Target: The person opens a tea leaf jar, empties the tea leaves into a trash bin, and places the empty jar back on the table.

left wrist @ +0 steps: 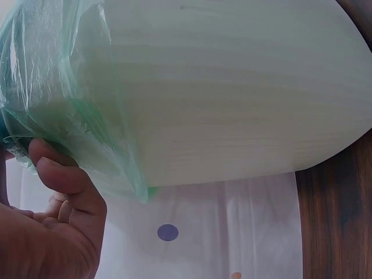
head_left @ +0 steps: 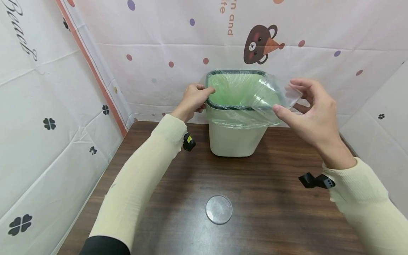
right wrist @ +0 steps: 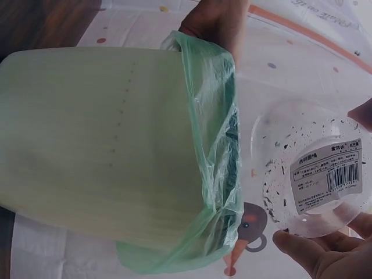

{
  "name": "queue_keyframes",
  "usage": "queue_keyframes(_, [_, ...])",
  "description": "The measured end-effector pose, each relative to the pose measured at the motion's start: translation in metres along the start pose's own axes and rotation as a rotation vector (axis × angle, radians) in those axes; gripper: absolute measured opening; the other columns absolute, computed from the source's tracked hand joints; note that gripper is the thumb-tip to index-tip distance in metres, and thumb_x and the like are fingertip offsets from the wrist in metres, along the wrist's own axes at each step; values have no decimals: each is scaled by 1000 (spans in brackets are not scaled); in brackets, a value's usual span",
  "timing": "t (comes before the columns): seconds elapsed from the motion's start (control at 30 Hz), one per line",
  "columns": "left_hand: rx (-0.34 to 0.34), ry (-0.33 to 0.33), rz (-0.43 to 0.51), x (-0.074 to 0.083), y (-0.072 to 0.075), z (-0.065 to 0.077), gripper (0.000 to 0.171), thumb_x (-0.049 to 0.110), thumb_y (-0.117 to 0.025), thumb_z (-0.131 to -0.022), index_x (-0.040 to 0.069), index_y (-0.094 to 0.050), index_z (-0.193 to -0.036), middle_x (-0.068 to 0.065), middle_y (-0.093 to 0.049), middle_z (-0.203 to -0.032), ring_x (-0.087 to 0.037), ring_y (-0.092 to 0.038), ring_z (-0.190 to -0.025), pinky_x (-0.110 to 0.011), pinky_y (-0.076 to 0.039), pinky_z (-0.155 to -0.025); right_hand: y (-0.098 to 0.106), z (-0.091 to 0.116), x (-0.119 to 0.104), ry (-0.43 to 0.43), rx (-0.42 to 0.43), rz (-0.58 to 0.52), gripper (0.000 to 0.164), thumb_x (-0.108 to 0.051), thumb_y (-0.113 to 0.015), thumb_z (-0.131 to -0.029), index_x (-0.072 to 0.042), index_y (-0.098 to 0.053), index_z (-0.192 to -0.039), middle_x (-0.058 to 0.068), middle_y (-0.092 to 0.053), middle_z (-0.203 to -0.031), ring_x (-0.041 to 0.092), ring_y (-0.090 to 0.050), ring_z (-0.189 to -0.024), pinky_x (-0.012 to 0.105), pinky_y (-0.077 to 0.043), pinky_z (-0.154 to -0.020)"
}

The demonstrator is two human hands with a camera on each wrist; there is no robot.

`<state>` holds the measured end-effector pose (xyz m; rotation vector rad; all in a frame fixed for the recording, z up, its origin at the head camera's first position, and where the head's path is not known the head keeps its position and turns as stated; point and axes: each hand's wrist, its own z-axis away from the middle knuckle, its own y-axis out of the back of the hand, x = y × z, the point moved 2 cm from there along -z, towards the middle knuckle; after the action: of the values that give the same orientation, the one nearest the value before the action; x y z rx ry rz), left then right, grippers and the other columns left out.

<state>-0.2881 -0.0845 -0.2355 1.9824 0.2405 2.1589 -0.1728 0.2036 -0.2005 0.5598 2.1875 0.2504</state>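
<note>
A pale green trash bin [head_left: 237, 140] stands upright at the back of the table, lined with a thin green plastic bag [head_left: 236, 86] folded over its dark rim. At the bin's left side, my left hand [head_left: 192, 100] pinches the rim and bag edge between thumb and fingers. Over the right part of the opening, a clear plastic jar [head_left: 269, 94] lies tipped on its side, its base toward my right hand [head_left: 313, 113], which grips it. In the right wrist view, dark flecks [right wrist: 280, 200] cling inside the jar, around a white barcode label [right wrist: 328, 174].
A round clear lid [head_left: 219, 209] lies flat on the dark wooden table [head_left: 255, 219], in front of the bin. Patterned cloth [head_left: 153, 28] hangs close behind the bin, and more cloth walls stand at both sides. Each wrist carries a small black camera.
</note>
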Motion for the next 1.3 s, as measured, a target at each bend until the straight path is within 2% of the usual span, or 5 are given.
queue_keyframes(0.4, [-13,-4,8,-2,-1,5,66,39,-66,-96,13,-42,-152,-1,-46,-70,-15,-44,-52,-26,-39,-48,4,12,2,4,-15,-57,70,2,-82,-74,-5,-60,-139,6,-60,-120,16,-61,-105,14,-52,-81])
queue_keyframes(0.8, [-33,-18,12,-6,0,7,66,42,-66,-96,14,-42,-151,-3,-48,-75,-15,-43,-52,-28,-39,-50,7,23,10,23,-32,-134,51,2,-75,-79,-4,-68,-130,4,-68,-113,12,-63,-86,15,-46,-62])
queue_keyframes(1.07, [-39,-28,40,-9,2,8,66,42,-66,-96,15,-42,-151,-2,-42,-66,-16,-39,-50,-28,-37,-47,3,31,15,73,-52,-518,52,12,-68,-77,10,-62,-129,21,-68,-116,23,-68,-96,19,-53,-74])
queue_keyframes(1.17, [-43,-31,47,-10,2,9,68,42,-66,-95,15,-41,-152,-1,-40,-64,-16,-38,-48,-27,-36,-46,2,35,16,48,-80,-554,51,12,-66,-78,12,-61,-129,23,-68,-113,24,-69,-95,21,-55,-73])
queue_keyframes(1.3, [-47,-34,47,-10,1,10,68,43,-67,-95,15,-41,-151,-1,-40,-64,-16,-40,-48,-27,-37,-46,3,39,18,12,-125,-500,52,10,-66,-80,8,-60,-132,19,-69,-111,21,-68,-96,18,-53,-69])
